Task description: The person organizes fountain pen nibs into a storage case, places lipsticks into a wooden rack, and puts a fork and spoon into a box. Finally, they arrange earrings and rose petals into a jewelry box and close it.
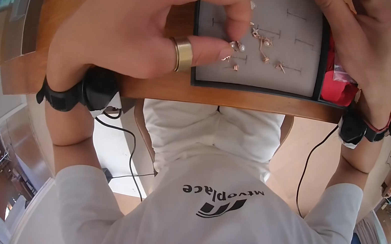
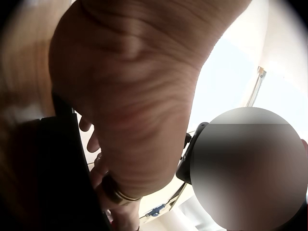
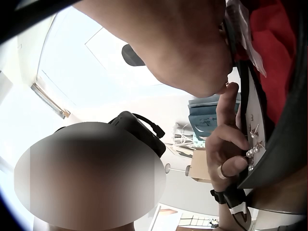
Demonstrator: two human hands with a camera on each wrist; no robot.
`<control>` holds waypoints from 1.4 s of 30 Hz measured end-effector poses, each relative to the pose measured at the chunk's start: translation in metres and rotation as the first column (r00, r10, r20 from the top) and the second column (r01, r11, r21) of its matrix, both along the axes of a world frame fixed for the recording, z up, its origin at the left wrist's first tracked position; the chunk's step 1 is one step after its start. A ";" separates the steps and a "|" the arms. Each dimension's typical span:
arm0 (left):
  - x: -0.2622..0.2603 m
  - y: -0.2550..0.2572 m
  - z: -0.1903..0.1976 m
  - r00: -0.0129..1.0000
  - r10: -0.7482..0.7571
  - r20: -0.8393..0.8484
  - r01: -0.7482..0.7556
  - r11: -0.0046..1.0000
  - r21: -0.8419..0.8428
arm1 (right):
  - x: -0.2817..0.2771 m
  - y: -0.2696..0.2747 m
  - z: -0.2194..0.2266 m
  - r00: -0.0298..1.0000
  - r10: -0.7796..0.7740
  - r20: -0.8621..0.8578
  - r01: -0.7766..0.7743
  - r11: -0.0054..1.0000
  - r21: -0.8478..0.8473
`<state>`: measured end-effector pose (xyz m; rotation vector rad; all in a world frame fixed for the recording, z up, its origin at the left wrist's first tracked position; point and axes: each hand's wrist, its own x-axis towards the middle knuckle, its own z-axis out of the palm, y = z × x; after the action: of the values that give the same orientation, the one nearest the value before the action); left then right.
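Observation:
Over a grey padded tray, my left hand, with a wide gold ring on the thumb, holds thumb and index finger apart. Two pearl earrings lie by the thumb tip; contact is unclear. More small earrings lie on the pad to the right. My right hand is over the tray's right side, its fingertips outside the head view. In the right wrist view, a tiny shiny piece shows between right hand and a raised finger of my left; who holds it cannot be told. The left wrist view shows mainly my left palm.
Right of the pad is a compartment with red cloth and a clear plastic bag. The black tray rim lies near the front edge of the wooden table. Cables hang down from both wrist cameras.

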<state>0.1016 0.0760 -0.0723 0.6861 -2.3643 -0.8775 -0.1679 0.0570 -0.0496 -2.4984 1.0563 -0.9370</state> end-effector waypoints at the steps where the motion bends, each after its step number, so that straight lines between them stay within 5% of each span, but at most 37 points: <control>1: 0.000 0.000 0.000 1.000 0.001 0.010 -0.001 1.000 -0.008 | 0.001 0.000 0.001 1.000 0.001 -0.005 -0.001 1.000 0.010; 8: -0.002 0.005 -0.001 0.998 0.001 0.056 0.002 0.999 -0.047 | 0.007 0.004 0.008 0.988 -0.069 -0.136 0.068 0.998 -0.007; 11: -0.004 0.005 0.001 0.998 0.004 0.070 0.000 0.998 -0.060 | 0.004 0.002 0.011 1.000 -0.002 -0.005 0.003 0.982 0.188; 14: -0.009 0.006 0.000 0.995 0.006 0.095 0.001 0.997 -0.080 | 0.008 0.004 0.006 0.996 -0.053 -0.070 0.056 0.997 0.046; 18: -0.015 0.006 -0.003 0.993 0.037 0.113 -0.026 0.995 -0.092 | -0.011 -0.014 -0.004 0.998 0.058 0.037 -0.058 0.998 0.003; 25: -0.017 0.009 0.003 0.989 0.073 0.127 -0.062 0.994 -0.093 | -0.017 -0.024 0.000 0.986 0.097 -0.133 -0.091 0.994 0.054; 34: -0.012 0.008 -0.001 0.995 0.058 0.082 -0.047 0.990 -0.131 | -0.016 -0.024 -0.009 0.951 0.302 0.065 -0.307 0.946 0.107; 42: -0.011 0.009 0.001 0.995 0.045 0.090 -0.035 0.993 -0.114 | -0.021 -0.023 -0.006 0.950 0.305 -0.069 -0.298 0.950 0.094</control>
<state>0.0902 0.0849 -0.0715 0.7401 -2.4514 -0.7031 -0.1890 0.0336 -0.0555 -2.5518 0.6888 -0.6908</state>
